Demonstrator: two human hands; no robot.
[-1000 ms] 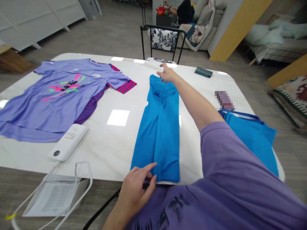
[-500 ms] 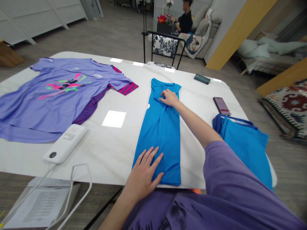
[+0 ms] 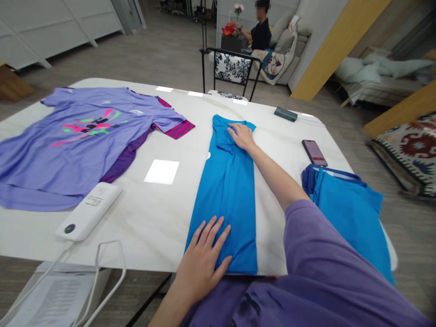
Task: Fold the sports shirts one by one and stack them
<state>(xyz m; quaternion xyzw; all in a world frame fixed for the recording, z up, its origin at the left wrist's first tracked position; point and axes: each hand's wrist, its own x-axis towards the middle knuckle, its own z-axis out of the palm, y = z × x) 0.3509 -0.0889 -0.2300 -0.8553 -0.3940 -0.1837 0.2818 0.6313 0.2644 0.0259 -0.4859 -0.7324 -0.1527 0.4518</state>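
A blue T-shirt (image 3: 221, 190), its sides folded in to a long narrow strip, lies lengthwise on the white table (image 3: 160, 218). My left hand (image 3: 207, 252) rests flat on the hem end near the table's front edge, fingers spread. Farther up, my right hand (image 3: 242, 136) lies on the folded-in sleeve just below the collar, with its fingers extended and apart. Neither hand grips the cloth. Some of the fabric under both palms is hidden.
Lavender and purple T-shirts (image 3: 91, 136) lie spread at the left, beside a white corded device (image 3: 90, 211). On the right are folded blue clothes (image 3: 347, 209), a phone (image 3: 314, 152) and a dark case (image 3: 285, 114). A chair (image 3: 231, 68) stands beyond; a person (image 3: 261, 34) sits farther back.
My right hand has flattened, its fingers stretching out over the sleeve, which now lies smoother near the collar. My left hand stays on the hem end. The camera view has shifted slightly.
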